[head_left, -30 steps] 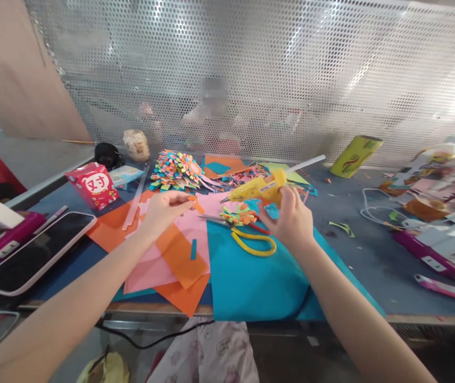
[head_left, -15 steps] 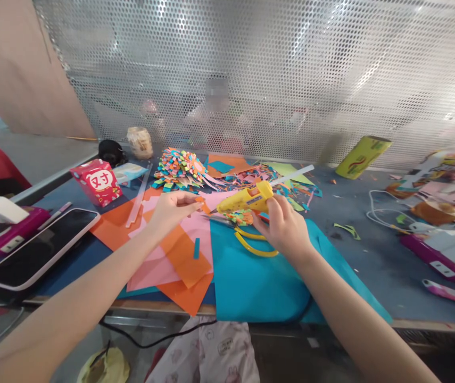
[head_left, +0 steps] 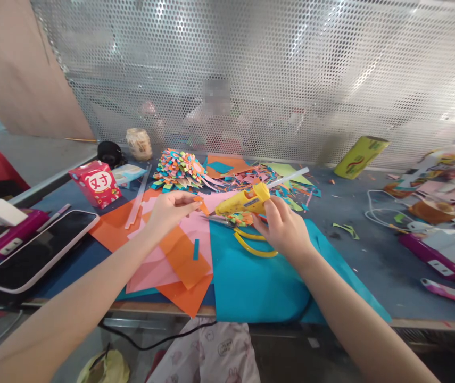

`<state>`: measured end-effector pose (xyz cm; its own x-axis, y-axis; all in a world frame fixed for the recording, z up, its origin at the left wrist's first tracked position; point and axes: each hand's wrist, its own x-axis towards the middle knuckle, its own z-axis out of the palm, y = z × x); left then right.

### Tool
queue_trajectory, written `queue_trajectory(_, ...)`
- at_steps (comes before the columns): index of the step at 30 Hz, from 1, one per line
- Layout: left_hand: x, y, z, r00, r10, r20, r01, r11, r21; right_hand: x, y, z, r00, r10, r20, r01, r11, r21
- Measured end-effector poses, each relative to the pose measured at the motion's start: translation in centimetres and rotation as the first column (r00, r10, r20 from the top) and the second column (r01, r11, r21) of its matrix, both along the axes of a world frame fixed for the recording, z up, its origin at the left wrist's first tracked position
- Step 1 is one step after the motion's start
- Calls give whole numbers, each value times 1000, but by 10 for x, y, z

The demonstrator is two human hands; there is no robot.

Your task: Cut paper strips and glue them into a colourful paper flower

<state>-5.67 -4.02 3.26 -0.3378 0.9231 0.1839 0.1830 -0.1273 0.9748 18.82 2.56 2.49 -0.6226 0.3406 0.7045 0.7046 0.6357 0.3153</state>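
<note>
My right hand [head_left: 285, 229] is closed round a yellow hot glue gun [head_left: 243, 201], with a clear glue stick [head_left: 289, 176] jutting from its back end. The gun's nozzle points left, toward my left hand [head_left: 173, 209]. That hand pinches a small orange paper strip [head_left: 201, 204] between thumb and fingers. Below the gun lie scissors with yellow handles [head_left: 253, 246], their blades partly covered by it. Under my hands are sheets of pink paper [head_left: 151, 271], orange paper [head_left: 183, 255] and blue paper [head_left: 259, 287]. A fringed multicoloured paper ball [head_left: 179, 169] sits behind my left hand.
Paper scraps [head_left: 251, 175] are heaped at the back, before a perforated metal panel [head_left: 251, 64]. At left are a phone [head_left: 39, 252], a red packet [head_left: 98, 183], glue sticks [head_left: 137, 199] and a jar [head_left: 139, 143]. A yellow-green tube [head_left: 361, 157] and a purple power strip [head_left: 430, 258] stand right.
The glue gun has tilted and shifted very slightly left in my right hand. My left hand stays almost in place, pinching the orange strip. The view has moved a little.
</note>
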Motion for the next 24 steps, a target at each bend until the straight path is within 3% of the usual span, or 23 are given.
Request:
queue_trajectory(8,0,-2,1,998,11,-55,-12,1000,-12,2,0,1,1000,-17,-20,16,998,-53)
queue_trajectory(17,3,-3,5,999,17,-34,-18,999,-33,0,-2,1,998,46,-52,-44,999,22)
queue_trajectory(24,2,-3,4,998,29,54,-29,999,-16,-2,-2,0,994,106,-27,-106,994,1)
